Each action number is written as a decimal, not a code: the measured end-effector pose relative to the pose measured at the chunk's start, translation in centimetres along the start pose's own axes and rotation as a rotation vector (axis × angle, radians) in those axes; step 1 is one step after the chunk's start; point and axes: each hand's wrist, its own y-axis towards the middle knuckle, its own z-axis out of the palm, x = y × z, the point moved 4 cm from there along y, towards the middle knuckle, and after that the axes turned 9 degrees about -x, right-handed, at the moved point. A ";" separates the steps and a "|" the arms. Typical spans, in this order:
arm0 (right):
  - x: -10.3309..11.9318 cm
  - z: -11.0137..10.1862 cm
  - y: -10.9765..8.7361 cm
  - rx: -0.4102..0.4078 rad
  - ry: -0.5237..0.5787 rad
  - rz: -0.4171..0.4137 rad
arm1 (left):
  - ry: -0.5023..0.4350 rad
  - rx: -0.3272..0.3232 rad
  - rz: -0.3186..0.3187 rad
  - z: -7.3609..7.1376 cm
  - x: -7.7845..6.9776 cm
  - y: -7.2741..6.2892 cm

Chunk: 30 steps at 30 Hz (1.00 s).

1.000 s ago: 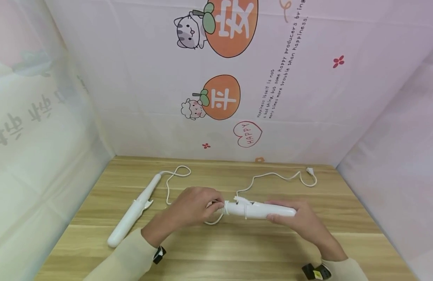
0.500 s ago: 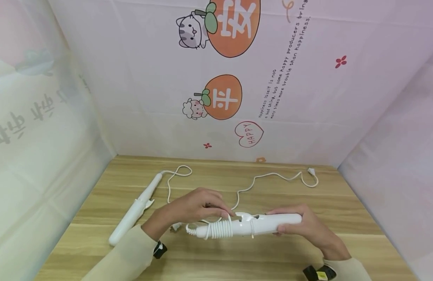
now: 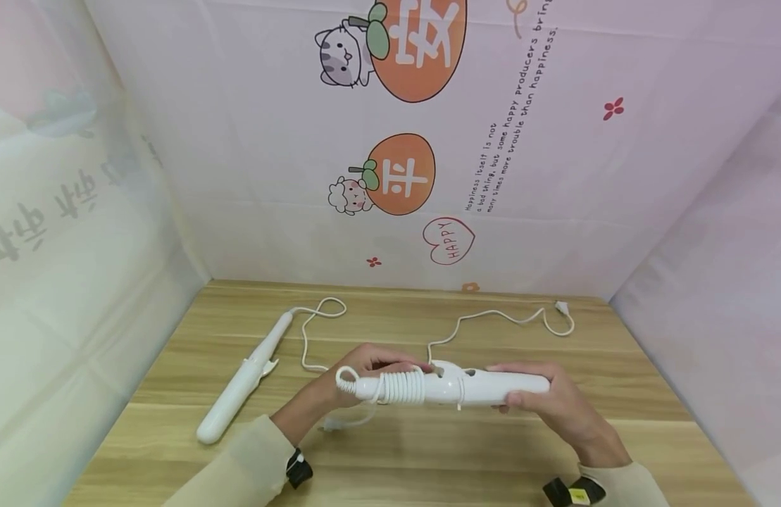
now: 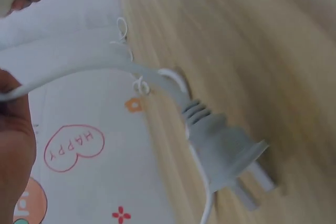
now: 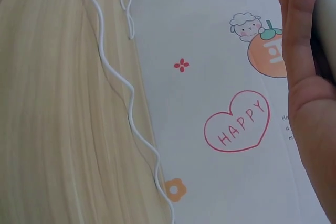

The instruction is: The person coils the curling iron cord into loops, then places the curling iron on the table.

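A white curling iron (image 3: 504, 389) is held above the wooden table (image 3: 491, 458), its long axis running crosswise and nearly level between the hands. The thicker end lies to the right; the slimmer end, wound with close turns of white cord (image 3: 404, 388), points left. That left end seems to be where the work turns: the left hand (image 3: 363, 360) is the nearer one to the coils, set behind them on the far side. Its fingers look partly curled, holding a loose run of the cord — the left wrist view shows this leading to a two-pin plug (image 4: 220, 148) that appears to dangle. How firmly they grip, I cannot tell. The right hand (image 3: 560, 405) is closed round the thicker end, thumb on the near side. Farther left — well apart from the right hand — a second curling iron (image 3: 234, 398) lies slantwise on the table.
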 end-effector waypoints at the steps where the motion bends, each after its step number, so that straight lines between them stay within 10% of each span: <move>1: 0.0 0.0 0.1 -0.019 0.003 0.003 | -0.027 -0.020 0.005 0.2 0.2 0.0; 15: 0.1 0.0 1.1 -0.298 0.047 -0.015 | 0.094 -0.259 -0.199 2.2 1.1 -0.1; 30: -0.9 -0.9 1.4 -0.579 -0.224 0.200 | 0.523 -0.288 -0.129 1.6 -0.8 -0.9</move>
